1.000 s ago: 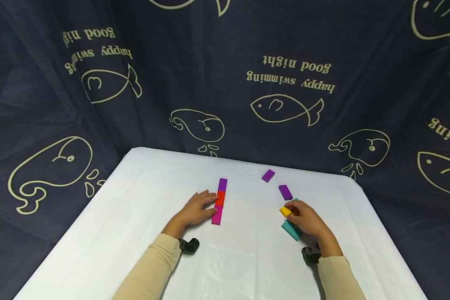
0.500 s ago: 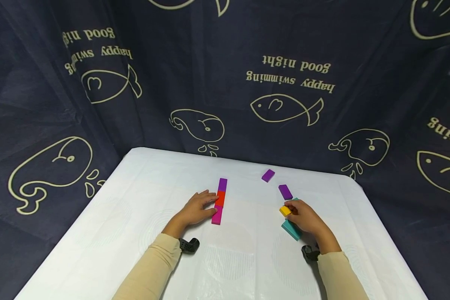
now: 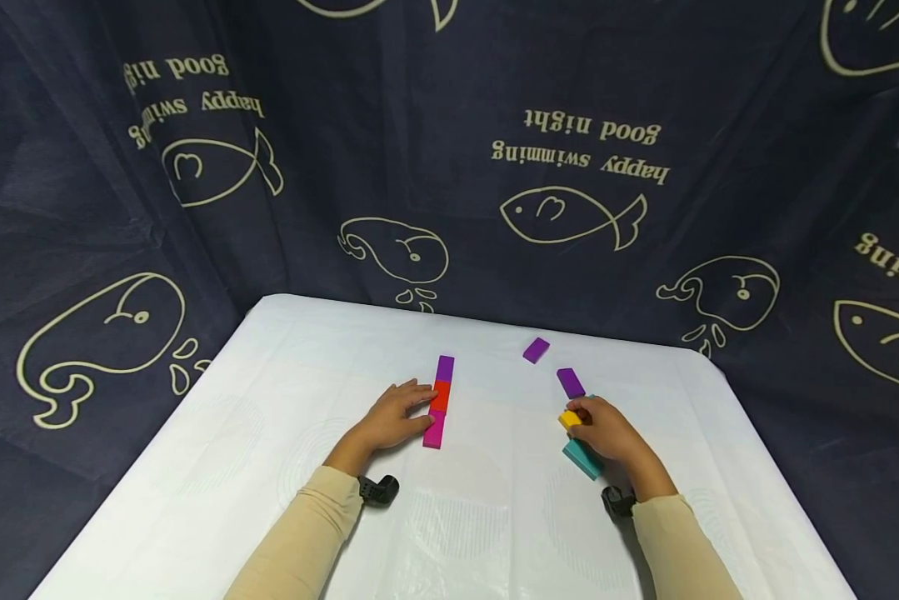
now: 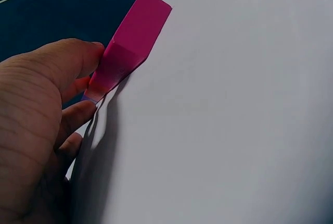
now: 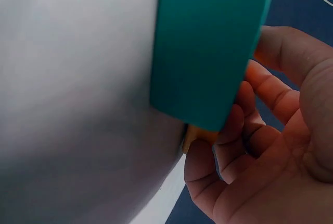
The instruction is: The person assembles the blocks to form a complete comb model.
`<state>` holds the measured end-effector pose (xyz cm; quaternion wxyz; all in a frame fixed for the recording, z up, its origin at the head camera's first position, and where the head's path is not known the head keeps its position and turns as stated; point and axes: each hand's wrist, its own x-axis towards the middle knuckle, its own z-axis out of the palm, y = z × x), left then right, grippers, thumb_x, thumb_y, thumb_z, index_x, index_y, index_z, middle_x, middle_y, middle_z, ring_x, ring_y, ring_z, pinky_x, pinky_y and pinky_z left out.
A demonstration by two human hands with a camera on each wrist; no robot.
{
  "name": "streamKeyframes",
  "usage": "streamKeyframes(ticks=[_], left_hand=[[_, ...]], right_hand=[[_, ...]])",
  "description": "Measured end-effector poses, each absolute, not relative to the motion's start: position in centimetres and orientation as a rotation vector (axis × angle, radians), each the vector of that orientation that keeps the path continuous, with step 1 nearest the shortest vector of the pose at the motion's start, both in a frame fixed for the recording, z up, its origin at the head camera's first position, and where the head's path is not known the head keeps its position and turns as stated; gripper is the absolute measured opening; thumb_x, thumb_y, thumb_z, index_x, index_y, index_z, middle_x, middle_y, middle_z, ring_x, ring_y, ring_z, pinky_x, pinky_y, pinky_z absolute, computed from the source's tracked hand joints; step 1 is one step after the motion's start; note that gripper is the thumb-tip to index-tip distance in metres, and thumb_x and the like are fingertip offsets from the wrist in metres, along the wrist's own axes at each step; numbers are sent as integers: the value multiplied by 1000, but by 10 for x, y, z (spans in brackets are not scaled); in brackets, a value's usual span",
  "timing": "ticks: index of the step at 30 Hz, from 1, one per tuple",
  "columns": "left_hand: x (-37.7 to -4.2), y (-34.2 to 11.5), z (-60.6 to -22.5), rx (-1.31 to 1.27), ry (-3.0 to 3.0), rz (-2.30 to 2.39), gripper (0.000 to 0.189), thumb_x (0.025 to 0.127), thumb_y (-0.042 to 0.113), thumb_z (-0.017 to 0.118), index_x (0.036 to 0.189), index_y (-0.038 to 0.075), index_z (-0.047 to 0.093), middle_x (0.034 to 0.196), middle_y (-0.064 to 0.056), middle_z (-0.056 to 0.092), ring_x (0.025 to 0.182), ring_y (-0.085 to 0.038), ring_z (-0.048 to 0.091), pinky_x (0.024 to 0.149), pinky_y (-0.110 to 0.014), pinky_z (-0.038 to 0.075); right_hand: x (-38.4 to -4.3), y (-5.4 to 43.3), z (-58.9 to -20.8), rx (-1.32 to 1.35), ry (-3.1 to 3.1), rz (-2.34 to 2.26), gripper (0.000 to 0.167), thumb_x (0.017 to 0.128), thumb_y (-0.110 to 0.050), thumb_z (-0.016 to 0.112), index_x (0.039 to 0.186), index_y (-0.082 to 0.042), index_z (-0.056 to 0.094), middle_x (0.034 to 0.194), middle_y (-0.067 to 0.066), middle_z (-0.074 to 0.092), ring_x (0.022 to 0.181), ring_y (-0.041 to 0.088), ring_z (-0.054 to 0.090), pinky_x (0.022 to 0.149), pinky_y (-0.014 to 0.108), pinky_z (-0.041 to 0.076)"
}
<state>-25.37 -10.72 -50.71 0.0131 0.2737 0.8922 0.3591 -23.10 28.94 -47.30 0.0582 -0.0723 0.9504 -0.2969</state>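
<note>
At the left hand (image 3: 389, 419), the magenta rectangular block (image 4: 132, 36), plastic or painted wood, looks smooth with a soft sheen. Beside the right hand (image 3: 608, 429), the teal rectangular block (image 5: 208, 47) looks equally smooth. Beneath both hands, the white sheet-like table covering (image 3: 494, 517) is creased and faintly glossy; beyond them, the navy printed cloth curtain (image 3: 434, 125) is matt.
</note>
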Motion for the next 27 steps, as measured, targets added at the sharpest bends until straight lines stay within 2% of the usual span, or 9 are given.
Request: streamKeyframes(ticks=[13,21,27], left_hand=[[-254,-108,-507,863,2783,1116,48,92,23,66,137,6,59,145,-15,51,143,-36,33,119,-56,13],[-253,-108,-506,858,2782,1132,48,92,23,67,136,6,60,145,-15,51,143,-36,33,119,-56,13],[-253,-108,-507,851,2781,1124,48,92,23,67,137,7,59,146,-14,51,144,-35,32,119,-56,13]], right_hand=[[-233,287,-476,-203,2939,-836,36,90,-16,73,119,2,62,106,17,58,89,28,54,82,48,52],[-234,289,-478,-235,2960,-829,33,88,-11,73,117,1,62,107,18,58,89,28,54,85,50,51],[-234,288,-478,-255,2969,-823,27,88,-13,74,111,-2,63,102,16,56,86,28,52,80,46,49]])
